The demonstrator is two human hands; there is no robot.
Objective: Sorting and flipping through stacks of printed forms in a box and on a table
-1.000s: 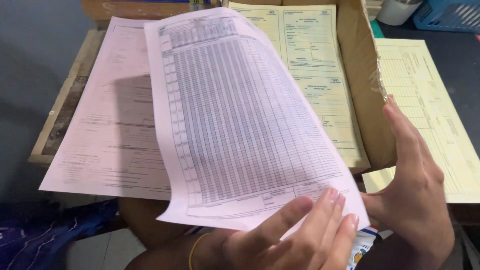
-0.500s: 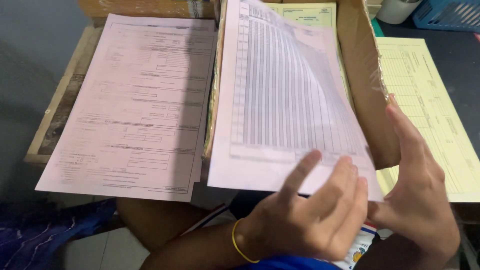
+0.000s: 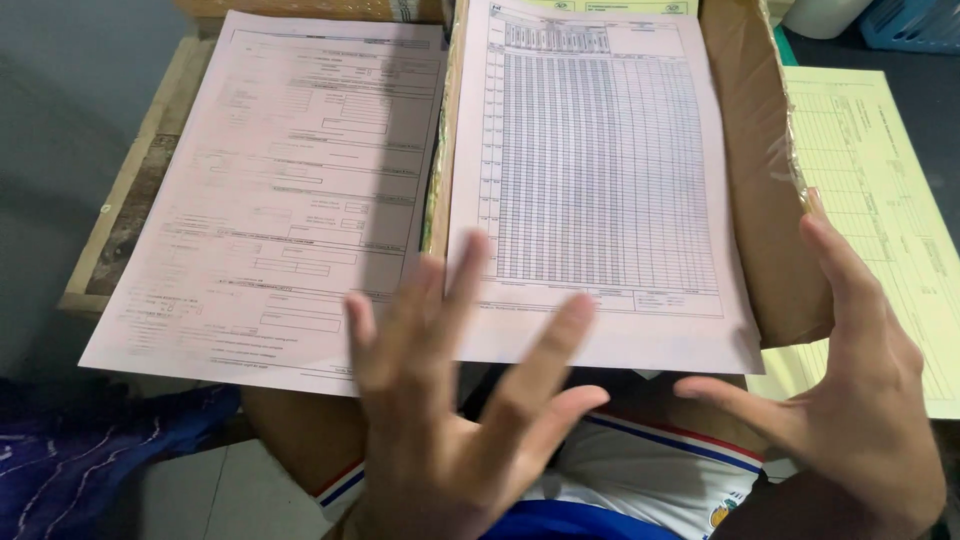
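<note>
A pink sheet printed with a fine grid table (image 3: 600, 190) lies flat in an open cardboard box (image 3: 770, 200), its near edge overhanging my lap. My left hand (image 3: 450, 400) hovers just below that edge with fingers spread and nothing in it. My right hand (image 3: 860, 390) is open too, palm inward, beside the box's right wall. A second pink form sheet (image 3: 280, 190) lies to the left of the box on a wooden surface.
A yellow form sheet (image 3: 880, 200) lies on the dark table right of the box. The wooden frame edge (image 3: 130, 190) shows at left. A white cup and a blue basket (image 3: 920, 20) stand at the top right. Blue cloth (image 3: 90, 460) sits at lower left.
The grid sheet went from held up and curled in my left hand to lying flat in the box. My left hand let go and spread open. The right hand barely moved.
</note>
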